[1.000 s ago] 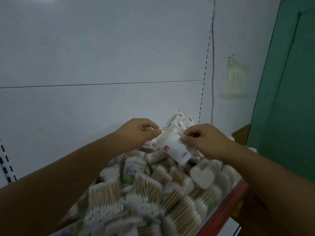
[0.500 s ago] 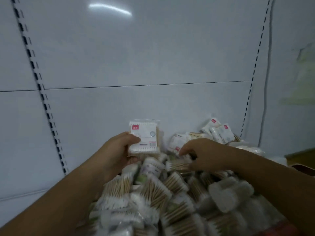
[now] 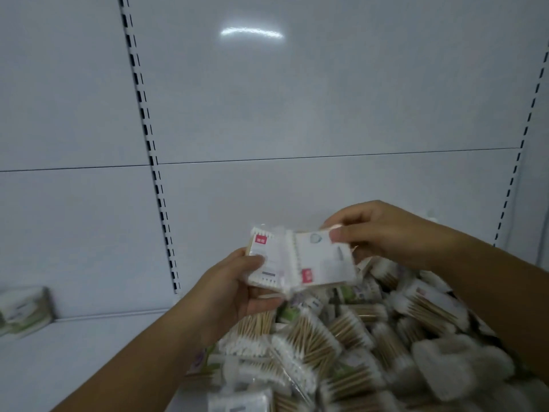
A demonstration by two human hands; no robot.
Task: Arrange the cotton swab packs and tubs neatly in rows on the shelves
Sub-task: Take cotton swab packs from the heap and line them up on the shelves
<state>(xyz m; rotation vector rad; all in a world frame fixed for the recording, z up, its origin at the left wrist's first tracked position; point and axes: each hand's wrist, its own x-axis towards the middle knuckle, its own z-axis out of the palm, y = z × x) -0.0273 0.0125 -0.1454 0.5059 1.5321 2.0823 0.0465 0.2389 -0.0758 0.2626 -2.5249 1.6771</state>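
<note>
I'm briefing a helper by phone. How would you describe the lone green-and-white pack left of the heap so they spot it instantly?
Find the white shelf under the slotted upright of the white back panel. At its far left end, beyond that upright, sits a green-and-white pack. Unlike the heaped clear packs of wooden-stemmed swabs on the right, it sits alone.

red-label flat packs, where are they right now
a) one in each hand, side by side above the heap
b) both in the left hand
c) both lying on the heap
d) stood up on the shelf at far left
a: the left hand grips one red-label pack and the right hand pinches a second pack by its upper edge, side by side above the heap of swab packs.
</note>
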